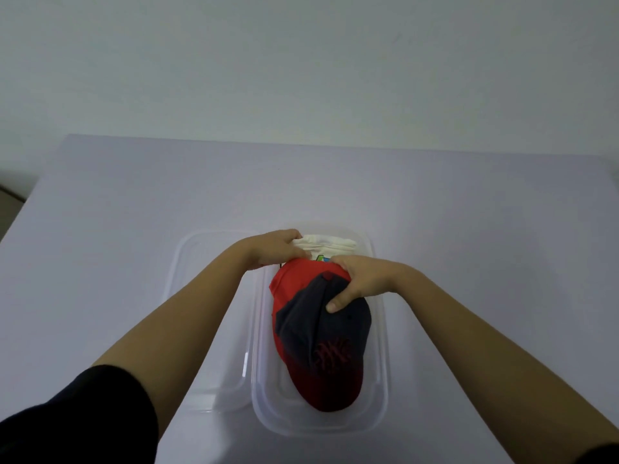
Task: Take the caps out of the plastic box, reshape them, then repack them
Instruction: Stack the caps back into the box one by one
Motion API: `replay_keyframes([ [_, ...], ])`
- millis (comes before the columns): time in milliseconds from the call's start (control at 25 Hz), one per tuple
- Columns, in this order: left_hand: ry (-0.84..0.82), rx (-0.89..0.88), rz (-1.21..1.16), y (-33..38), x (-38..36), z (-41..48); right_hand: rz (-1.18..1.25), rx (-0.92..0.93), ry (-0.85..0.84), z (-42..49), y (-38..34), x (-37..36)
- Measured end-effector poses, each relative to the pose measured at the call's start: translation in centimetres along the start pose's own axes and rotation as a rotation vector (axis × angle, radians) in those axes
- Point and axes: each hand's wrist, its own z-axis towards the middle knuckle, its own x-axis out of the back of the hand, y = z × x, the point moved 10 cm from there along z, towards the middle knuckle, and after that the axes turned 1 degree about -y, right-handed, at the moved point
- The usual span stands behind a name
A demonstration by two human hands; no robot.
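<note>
A clear plastic box (380,390) stands on the table in front of me. Inside it lies a red and navy cap (311,333), brim toward me, with a red emblem on the navy front. Behind it, at the box's far end, is a white cap (330,246) with a small green and blue mark. My left hand (274,249) presses its fingers onto the white cap's left side. The fingers of my right hand (356,283) are closed over the far part of the red and navy cap's crown, thumb on the navy panel.
The box's clear lid (201,329) lies flat on the table directly left of the box, partly under my left forearm. The pale table (117,212) ends at a plain wall behind. A dark floor strip shows at the far left edge.
</note>
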Motion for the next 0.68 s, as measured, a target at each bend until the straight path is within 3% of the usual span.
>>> replay_keyframes([
  [80, 0.206, -0.072, 0.283, 1.0, 2.0, -0.4, -0.091, -0.063, 0.08, -0.7, 0.6, 1.5],
  [120, 0.287, -0.114, 0.328, 1.4, 2.8, -0.6, -0.093, -0.059, 0.157, -1.2, 0.5, 2.7],
  [200, 0.366, -0.177, 0.328, 2.0, 3.6, -0.8, -0.086, 0.0, 0.467, -2.6, 0.1, 6.7],
  [280, 0.382, -0.192, 0.335, 2.1, 3.7, -0.7, -0.254, 0.006, 0.66, -3.1, 0.1, 9.1],
  [400, 0.449, -0.218, 0.46, 3.0, 3.7, -0.2, -0.443, -0.099, 0.571, -0.8, 1.3, 8.1],
  [560, 0.563, -0.113, 0.698, 2.9, 4.2, 0.4, -0.475, -0.199, 0.681, 0.0, 1.4, 8.6],
  [680, 0.657, -0.217, 0.558, 3.1, 5.0, -2.1, -0.432, -0.095, 0.789, -2.0, 0.8, 8.4],
])
